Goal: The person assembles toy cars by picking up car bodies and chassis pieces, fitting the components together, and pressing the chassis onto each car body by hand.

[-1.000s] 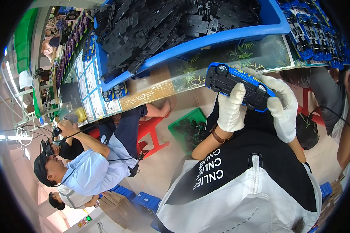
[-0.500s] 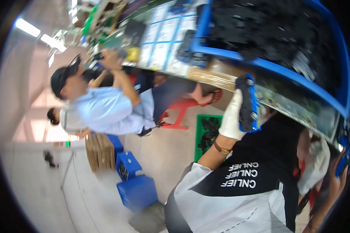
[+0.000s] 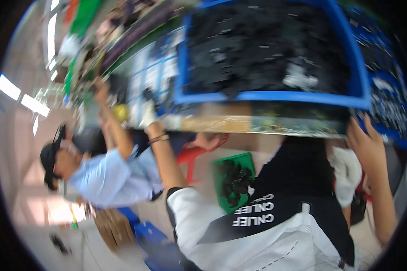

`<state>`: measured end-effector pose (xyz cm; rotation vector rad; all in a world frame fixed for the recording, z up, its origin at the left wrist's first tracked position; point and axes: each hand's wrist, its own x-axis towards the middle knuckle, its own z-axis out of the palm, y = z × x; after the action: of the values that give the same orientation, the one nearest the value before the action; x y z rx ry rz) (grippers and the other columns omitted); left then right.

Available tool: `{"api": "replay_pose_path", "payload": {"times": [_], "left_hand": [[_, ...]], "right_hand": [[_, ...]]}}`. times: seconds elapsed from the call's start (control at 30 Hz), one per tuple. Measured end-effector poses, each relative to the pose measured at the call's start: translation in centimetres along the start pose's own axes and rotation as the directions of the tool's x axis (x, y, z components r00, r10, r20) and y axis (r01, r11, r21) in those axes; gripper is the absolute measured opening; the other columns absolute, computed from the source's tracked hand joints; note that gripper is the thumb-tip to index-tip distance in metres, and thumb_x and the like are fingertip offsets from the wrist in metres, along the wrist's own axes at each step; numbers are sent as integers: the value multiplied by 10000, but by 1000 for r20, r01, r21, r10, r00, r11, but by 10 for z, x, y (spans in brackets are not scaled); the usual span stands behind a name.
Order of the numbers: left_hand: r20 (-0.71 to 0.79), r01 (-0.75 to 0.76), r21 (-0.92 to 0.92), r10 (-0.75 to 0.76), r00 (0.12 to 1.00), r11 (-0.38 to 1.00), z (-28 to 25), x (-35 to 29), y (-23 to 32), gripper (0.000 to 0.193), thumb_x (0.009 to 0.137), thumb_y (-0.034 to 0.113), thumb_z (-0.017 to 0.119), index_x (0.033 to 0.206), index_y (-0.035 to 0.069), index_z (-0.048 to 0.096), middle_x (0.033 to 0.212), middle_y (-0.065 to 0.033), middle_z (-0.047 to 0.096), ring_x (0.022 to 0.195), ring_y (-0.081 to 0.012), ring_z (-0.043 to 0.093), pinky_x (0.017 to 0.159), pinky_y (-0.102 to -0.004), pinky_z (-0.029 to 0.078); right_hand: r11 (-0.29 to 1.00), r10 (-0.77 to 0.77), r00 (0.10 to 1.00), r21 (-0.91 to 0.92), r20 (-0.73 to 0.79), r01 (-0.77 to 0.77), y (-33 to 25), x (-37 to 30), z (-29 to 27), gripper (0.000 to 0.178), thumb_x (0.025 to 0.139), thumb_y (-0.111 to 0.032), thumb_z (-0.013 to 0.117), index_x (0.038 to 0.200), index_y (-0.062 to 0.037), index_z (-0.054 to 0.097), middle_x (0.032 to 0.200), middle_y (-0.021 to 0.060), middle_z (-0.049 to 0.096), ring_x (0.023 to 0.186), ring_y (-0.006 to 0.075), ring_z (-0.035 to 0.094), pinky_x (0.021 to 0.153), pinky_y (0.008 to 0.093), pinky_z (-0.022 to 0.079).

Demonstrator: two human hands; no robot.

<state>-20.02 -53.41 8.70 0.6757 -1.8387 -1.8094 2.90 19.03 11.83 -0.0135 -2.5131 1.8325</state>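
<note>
My left hand (image 3: 149,115), in a white glove, reaches far out to the left over the table edge. A small dark part (image 3: 148,93) is at its fingertips, blurred, and the fingers seem closed on it. Beside it lie white sheets with blue lines (image 3: 153,72) and a few dark parts (image 3: 169,97). My bare right hand (image 3: 367,142) is at the table's right end, fingers apart, near the corner of a large blue bin (image 3: 276,96) and many blue and black parts (image 3: 384,104). No held thing shows in it.
Black pieces (image 3: 267,49) fill the blue bin. A green crate (image 3: 233,158) with black pieces stands on the floor. A white glove (image 3: 347,176) hangs near my lap. At left a co-worker in a light blue shirt (image 3: 117,174) reaches toward the table, by a red stool (image 3: 187,162).
My left hand has swung from near my body out to the left with the black and blue part. My right hand has moved up to the table edge; the blue part no longer shows in it.
</note>
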Motion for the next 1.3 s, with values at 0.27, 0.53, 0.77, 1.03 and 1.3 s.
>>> {"api": "replay_pose_path", "payload": {"times": [0.27, 0.53, 0.77, 1.03, 1.3], "left_hand": [[24, -340, 30, 340, 940, 940, 63, -107, 18, 311, 970, 142, 419, 1212, -12, 539, 1210, -125, 544, 1095, -243, 497, 989, -341, 365], [-85, -635, 351, 698, 711, 689, 199, -290, 50, 286, 985, 147, 394, 1081, -48, 580, 1081, -154, 590, 1019, -238, 541, 940, -359, 402], [863, -15, -26, 30, 504, 1000, 275, -437, 19, 405, 953, 344, 458, 910, -24, 621, 970, -130, 630, 906, -247, 591, 840, -377, 461], [947, 656, 278, -315, -64, 702, 323, -486, 7, 739, 945, 567, 346, 1342, -56, 360, 1250, -200, 514, 1091, -269, 558, 925, -388, 458], [907, 919, 335, -336, -254, 208, 322, -493, 20, 852, 771, 776, 392, 1267, 86, 461, 1131, -119, 579, 1057, -305, 571, 911, -538, 458]], "right_hand": [[896, -243, 902, -438, -356, 69, -41, -24, 20, 151, 802, -2, 631, 946, -45, 620, 766, 92, 624, 648, 240, 595, 592, 334, 470], [835, -239, 839, -544, -489, -79, 6, -18, 15, 451, 764, -98, 725, 1180, -43, 561, 906, 101, 668, 686, 249, 645, 614, 331, 508], [781, -388, 759, -624, -522, -31, 24, 19, 10, 351, 723, -135, 760, 1041, -124, 609, 822, 65, 648, 648, 250, 637, 573, 318, 506], [678, -391, 889, -728, -240, 102, 15, -17, -9, 265, 689, -93, 721, 924, -131, 604, 808, 63, 567, 657, 272, 586, 571, 355, 471], [634, -429, 866, -597, 258, 492, -21, -57, -20, 387, 589, -140, 763, 956, -155, 640, 716, 14, 560, 585, 220, 558, 515, 345, 409]]}}
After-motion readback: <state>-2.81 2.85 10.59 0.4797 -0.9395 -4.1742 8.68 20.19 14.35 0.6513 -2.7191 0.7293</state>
